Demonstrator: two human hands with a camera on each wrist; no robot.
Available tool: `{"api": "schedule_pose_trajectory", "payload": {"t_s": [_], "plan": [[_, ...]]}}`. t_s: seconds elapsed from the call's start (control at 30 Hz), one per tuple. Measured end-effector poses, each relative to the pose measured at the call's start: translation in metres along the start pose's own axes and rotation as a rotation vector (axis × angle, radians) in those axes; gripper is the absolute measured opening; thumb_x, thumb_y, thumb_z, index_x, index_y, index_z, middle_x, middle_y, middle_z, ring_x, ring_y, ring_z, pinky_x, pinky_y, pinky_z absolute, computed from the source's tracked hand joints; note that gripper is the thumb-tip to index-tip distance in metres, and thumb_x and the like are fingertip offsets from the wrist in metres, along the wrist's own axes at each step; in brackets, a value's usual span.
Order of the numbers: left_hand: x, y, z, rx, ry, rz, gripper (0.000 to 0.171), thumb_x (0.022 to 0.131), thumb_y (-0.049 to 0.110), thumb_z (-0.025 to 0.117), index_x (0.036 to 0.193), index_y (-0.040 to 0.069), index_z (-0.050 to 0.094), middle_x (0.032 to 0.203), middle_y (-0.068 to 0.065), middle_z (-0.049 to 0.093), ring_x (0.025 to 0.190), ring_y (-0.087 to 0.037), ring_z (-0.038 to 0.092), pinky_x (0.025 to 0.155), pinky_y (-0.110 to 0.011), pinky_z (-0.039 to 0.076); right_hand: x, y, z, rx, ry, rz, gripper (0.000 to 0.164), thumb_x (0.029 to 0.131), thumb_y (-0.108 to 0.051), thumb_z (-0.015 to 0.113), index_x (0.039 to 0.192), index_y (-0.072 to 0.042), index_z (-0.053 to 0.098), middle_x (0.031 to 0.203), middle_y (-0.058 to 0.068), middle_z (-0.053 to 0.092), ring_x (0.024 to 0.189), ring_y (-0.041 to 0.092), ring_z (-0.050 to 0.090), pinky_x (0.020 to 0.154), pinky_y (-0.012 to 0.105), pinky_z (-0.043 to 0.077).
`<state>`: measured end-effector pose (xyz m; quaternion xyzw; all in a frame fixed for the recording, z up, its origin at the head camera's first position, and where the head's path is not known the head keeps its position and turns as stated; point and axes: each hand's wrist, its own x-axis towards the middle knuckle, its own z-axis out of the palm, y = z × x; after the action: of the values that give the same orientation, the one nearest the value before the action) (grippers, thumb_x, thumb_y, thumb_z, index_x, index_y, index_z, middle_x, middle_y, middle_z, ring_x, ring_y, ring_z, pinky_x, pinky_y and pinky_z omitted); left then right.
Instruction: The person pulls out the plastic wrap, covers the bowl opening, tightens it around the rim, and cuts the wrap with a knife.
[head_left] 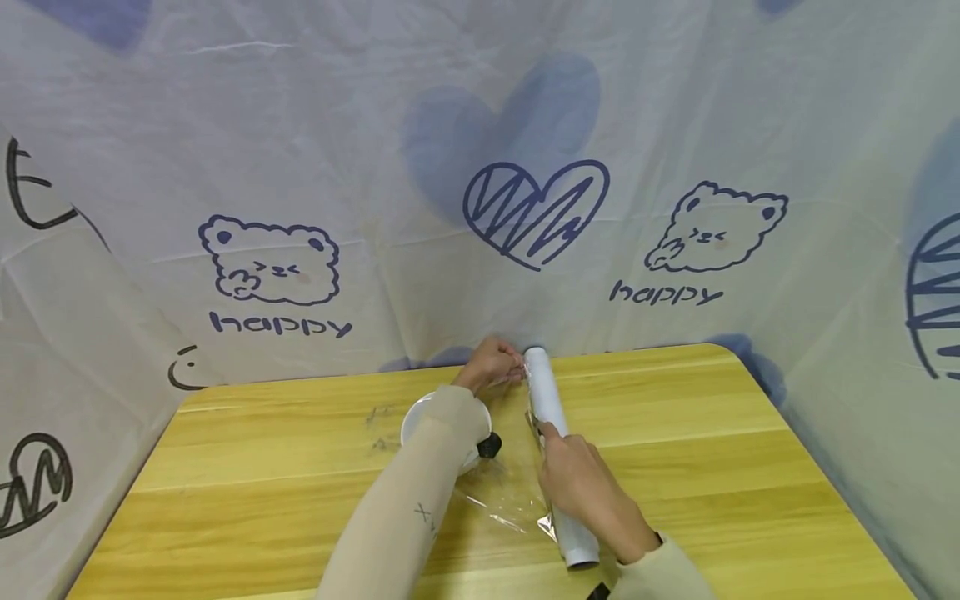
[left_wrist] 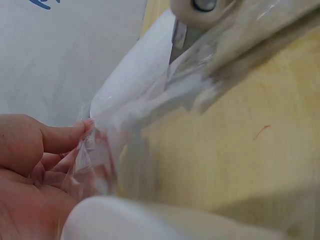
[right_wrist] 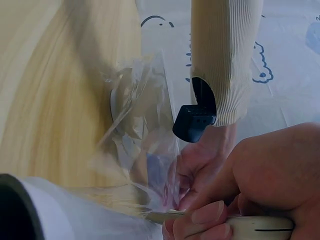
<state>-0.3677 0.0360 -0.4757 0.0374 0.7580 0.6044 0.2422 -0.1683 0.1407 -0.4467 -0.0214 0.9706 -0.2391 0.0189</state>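
A long roll of clear plastic wrap (head_left: 546,392) lies on the table, stretching away from me. Film (head_left: 504,492) comes off its left side and reaches over a white bowl (head_left: 408,423), partly hidden under my left forearm. Beside the roll's far end, my left hand (head_left: 491,363) pinches the gathered film edge between thumb and fingers. My right hand (head_left: 576,477) lies over the middle of the roll and grips a knife with a beige handle (right_wrist: 261,224). Its metal blade (left_wrist: 179,37) is at the film alongside the roll.
The wooden table (head_left: 247,467) ends at a hanging cloth (head_left: 405,208) printed with hearts and bears, close behind the roll's far end. A small black camera (right_wrist: 191,122) sits on the left wrist, above the film. Bare wood shows on both sides.
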Motion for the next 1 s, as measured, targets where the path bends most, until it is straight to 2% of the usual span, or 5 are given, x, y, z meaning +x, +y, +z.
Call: {"api": "schedule_pose_trajectory", "payload": {"t_s": [0.3,0.63,0.83,1.0], "plan": [[0.001,0.000,0.002,-0.013,-0.022,0.010,0.018,0.092,-0.004,0.054,0.106,-0.015,0.054,0.105,-0.031,0.062,0.099,-0.040,0.062,0.088,-0.046,0.051,-0.016,0.000,-0.001,0.001,0.004,-0.029,0.048,0.087,0.000,0.051,0.135,0.004,0.045,0.076,0.020,0.059,0.050,0.018,0.050,0.036,0.024,0.040],[0.002,-0.004,0.001,-0.009,0.010,0.016,0.015,0.092,-0.005,0.054,0.102,-0.016,0.055,0.105,-0.032,0.062,0.097,-0.040,0.063,0.086,-0.044,0.052,-0.029,-0.001,0.003,0.022,0.021,-0.062,0.048,0.084,0.003,0.052,0.131,0.007,0.047,0.076,0.020,0.060,0.053,0.017,0.051,0.037,0.022,0.039],[0.001,-0.004,0.002,0.002,0.032,0.013,0.013,0.090,-0.006,0.057,0.099,-0.015,0.056,0.100,-0.029,0.064,0.092,-0.037,0.065,0.084,-0.042,0.053,-0.040,-0.002,0.005,0.020,0.020,-0.074,0.049,0.081,0.004,0.054,0.129,0.008,0.048,0.076,0.021,0.059,0.054,0.019,0.052,0.038,0.024,0.041],[0.001,-0.004,0.003,0.003,0.036,0.005,0.008,0.090,-0.007,0.056,0.096,-0.013,0.057,0.092,-0.023,0.065,0.085,-0.033,0.066,0.083,-0.042,0.053,-0.049,-0.002,0.006,0.014,0.018,-0.072,0.048,0.083,0.003,0.054,0.130,0.009,0.047,0.076,0.019,0.058,0.054,0.016,0.050,0.039,0.023,0.039]]}}
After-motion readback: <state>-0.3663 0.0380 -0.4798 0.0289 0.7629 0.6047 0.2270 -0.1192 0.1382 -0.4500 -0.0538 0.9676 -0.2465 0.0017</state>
